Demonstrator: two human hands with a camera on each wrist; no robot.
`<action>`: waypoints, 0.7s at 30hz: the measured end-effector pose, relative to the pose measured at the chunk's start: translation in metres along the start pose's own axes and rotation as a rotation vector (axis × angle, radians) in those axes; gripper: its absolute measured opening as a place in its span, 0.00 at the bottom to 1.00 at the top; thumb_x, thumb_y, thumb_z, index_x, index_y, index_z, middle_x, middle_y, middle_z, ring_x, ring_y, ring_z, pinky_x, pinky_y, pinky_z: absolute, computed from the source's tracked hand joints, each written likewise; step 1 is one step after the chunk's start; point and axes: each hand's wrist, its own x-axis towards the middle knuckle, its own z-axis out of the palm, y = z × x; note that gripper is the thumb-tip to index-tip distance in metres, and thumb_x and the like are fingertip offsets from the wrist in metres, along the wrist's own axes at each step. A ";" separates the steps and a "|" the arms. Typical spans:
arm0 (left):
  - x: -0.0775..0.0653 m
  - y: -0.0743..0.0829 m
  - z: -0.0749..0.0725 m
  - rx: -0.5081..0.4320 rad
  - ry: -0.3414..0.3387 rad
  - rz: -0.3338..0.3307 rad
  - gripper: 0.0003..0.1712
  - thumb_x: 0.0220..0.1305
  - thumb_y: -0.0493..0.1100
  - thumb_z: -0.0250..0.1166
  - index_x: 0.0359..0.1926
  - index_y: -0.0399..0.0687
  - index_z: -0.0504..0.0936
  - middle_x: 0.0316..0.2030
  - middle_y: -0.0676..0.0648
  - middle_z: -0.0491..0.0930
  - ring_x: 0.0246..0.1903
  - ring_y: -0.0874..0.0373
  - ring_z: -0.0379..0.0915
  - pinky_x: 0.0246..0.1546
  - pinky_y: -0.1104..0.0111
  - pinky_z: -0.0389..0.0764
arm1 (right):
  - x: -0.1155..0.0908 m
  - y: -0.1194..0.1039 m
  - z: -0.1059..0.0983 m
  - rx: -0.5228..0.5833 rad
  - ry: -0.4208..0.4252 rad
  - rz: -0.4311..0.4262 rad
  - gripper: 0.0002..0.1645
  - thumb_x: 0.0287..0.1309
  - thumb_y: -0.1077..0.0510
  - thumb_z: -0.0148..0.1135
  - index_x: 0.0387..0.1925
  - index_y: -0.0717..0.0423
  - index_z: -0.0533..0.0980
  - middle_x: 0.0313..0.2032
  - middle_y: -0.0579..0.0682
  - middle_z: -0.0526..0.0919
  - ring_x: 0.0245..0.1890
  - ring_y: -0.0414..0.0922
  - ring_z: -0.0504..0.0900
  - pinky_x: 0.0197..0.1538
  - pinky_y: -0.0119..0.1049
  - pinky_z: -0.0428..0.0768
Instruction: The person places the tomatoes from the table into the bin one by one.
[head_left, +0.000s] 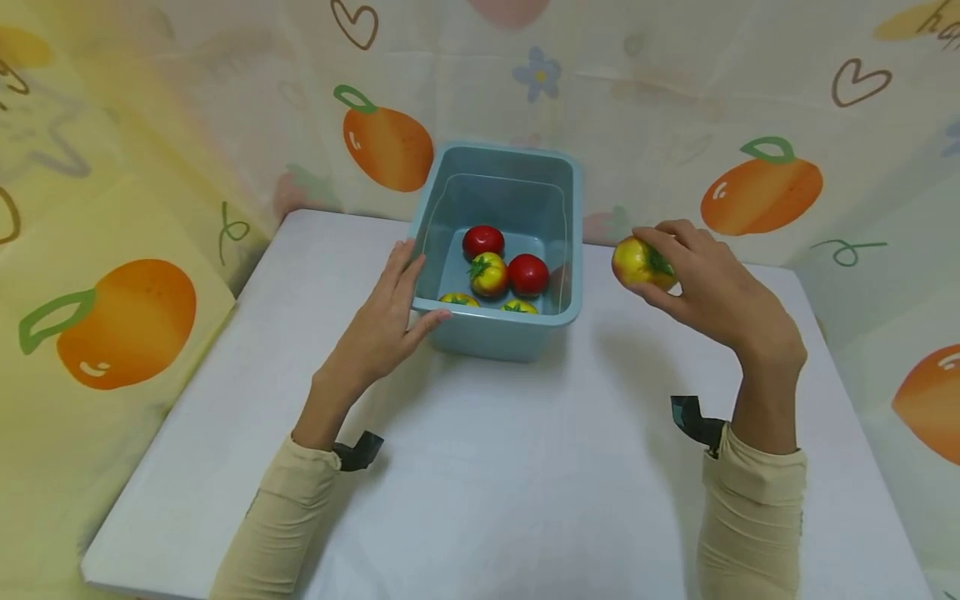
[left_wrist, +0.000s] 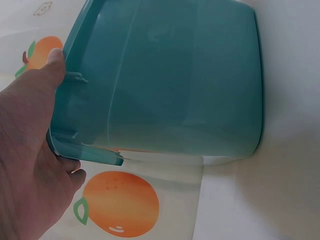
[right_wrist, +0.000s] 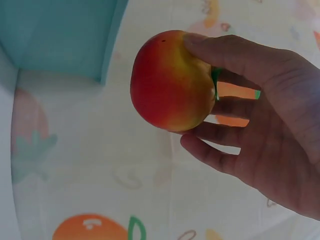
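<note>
My right hand [head_left: 712, 283] pinches a yellow-and-red toy tomato [head_left: 641, 264] between thumb and fingers, raised above the table to the right of a blue-green plastic bin [head_left: 495, 337]. In the right wrist view, the tomato's [right_wrist: 170, 82] red side faces away from the palm and its green leaves lie toward it. My left hand [head_left: 375, 333] rests at the bin's near left corner, thumb along the front rim and fingers straight along the left side. Inside the bin lie red fruits [head_left: 528, 275] and yellow tomatoes [head_left: 489, 275]; the front wall partly hides two of the yellow ones.
The bin stands on a white-covered table [head_left: 480, 467], near its back edge. Behind and beside the table hangs a fabric backdrop [head_left: 637, 108] printed with oranges, hearts and flowers. A dark wrist mount [head_left: 697, 423] sticks out from the right sleeve, another [head_left: 360, 452] from the left.
</note>
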 end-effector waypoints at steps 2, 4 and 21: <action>0.000 0.000 0.000 0.004 0.002 0.000 0.53 0.71 0.60 0.67 0.80 0.33 0.55 0.85 0.40 0.43 0.85 0.43 0.39 0.78 0.45 0.64 | 0.010 -0.009 0.001 0.014 -0.008 -0.015 0.35 0.67 0.54 0.70 0.72 0.54 0.70 0.64 0.63 0.76 0.55 0.62 0.77 0.55 0.60 0.83; 0.000 -0.001 -0.001 0.009 0.003 0.000 0.53 0.71 0.61 0.66 0.80 0.33 0.55 0.85 0.39 0.43 0.85 0.43 0.39 0.78 0.45 0.64 | 0.020 -0.017 0.003 0.028 -0.015 -0.034 0.36 0.67 0.52 0.70 0.73 0.53 0.70 0.65 0.63 0.75 0.57 0.62 0.77 0.58 0.62 0.82; -0.002 0.002 -0.001 0.013 -0.008 -0.014 0.52 0.72 0.62 0.65 0.81 0.36 0.54 0.85 0.40 0.43 0.85 0.43 0.38 0.78 0.45 0.64 | 0.060 -0.042 0.038 0.033 -0.132 -0.146 0.38 0.70 0.48 0.67 0.75 0.56 0.67 0.71 0.58 0.73 0.72 0.58 0.72 0.75 0.59 0.72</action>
